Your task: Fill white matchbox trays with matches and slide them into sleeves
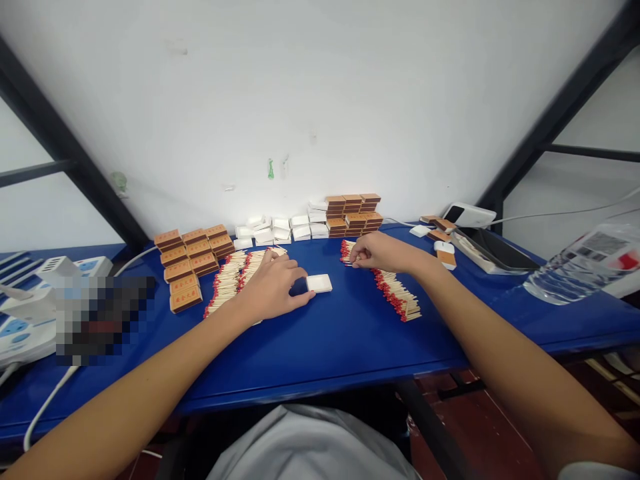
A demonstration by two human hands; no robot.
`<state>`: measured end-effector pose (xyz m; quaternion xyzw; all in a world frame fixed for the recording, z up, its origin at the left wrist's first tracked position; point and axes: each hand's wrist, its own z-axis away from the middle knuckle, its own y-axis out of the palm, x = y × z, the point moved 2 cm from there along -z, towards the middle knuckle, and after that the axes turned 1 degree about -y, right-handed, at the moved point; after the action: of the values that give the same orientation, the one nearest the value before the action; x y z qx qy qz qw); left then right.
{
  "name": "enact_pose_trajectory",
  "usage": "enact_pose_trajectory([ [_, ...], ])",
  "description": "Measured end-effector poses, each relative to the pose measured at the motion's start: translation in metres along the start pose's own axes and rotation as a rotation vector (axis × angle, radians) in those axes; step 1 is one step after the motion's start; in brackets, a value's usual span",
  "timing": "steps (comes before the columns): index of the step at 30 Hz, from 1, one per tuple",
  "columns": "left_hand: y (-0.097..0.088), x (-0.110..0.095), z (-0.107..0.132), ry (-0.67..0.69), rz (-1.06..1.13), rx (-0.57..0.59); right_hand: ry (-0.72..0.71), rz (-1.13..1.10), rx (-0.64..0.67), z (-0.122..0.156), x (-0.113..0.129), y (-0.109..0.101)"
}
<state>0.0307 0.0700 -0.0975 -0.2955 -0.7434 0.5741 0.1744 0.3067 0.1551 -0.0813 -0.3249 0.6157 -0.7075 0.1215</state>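
Note:
My left hand (274, 288) lies over the left rows of red-tipped matches (225, 285), thumb spread away from the fingers. Its thumb tip is at the near left corner of a small white matchbox tray (319, 283), which lies flat and looks empty. Some fingertips are hidden behind the hand. Over on the right, my right hand (373, 252) has thumb and fingers pinched together at the far end of another row of matches (397, 295). The matches between those fingers are mostly covered.
Orange-brown matchboxes (193, 257) are stacked at the left, with more boxes (354, 217) by the wall. White trays (280, 229) stand between them. A power strip (35, 313) is at far left. A plastic bottle (585, 263) and a white device (470, 215) are at right.

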Motion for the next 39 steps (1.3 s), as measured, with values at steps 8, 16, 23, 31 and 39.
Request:
enact_pose_trajectory([
  [8,0.0,-0.001,0.0,0.001,0.0,0.014,0.062,-0.04,0.053,-0.001,-0.004,0.004],
  [16,0.002,0.001,0.001,0.008,-0.002,0.007,-0.001,-0.025,0.009,0.004,0.013,0.002],
  [23,0.001,0.0,0.0,0.007,0.004,0.014,0.062,0.026,0.081,0.003,0.014,0.002],
  [31,0.003,0.0,0.0,0.013,0.004,0.003,0.089,0.046,0.1,0.002,0.016,0.005],
  [39,0.001,-0.003,0.001,0.008,0.001,-0.004,-0.067,-0.04,-0.026,0.003,0.027,0.008],
])
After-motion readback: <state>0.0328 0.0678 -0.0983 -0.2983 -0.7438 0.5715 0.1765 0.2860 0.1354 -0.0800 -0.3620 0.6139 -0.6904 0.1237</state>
